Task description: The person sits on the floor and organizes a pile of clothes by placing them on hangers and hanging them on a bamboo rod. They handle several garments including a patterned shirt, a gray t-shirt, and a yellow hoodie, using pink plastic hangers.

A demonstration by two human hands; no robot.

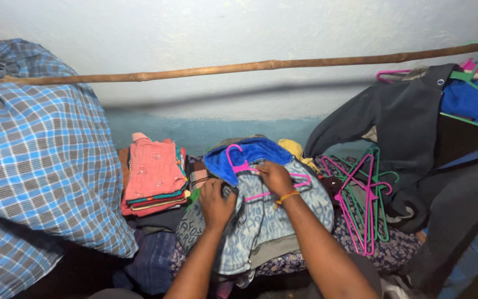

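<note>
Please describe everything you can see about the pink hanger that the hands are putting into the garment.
The pink hanger looks like thin plastic. Its hook curls up over the garment's blue fleece-like lining. One arm runs right and shows beyond the right hand; a lower bar shows below that hand. The middle is hidden by the right hand, which presses on it. It lies flat on the grey-blue patterned garment, partly inside the neck opening. The left hand grips the cloth beside it, not the hanger.

We identify a home clothes corner: a bare wooden pole (239, 67) spans a rough whitewashed wall (222, 27), with pink and green plastic hangers (360, 199) and a folded pink garment stack (155, 176) below.
</note>
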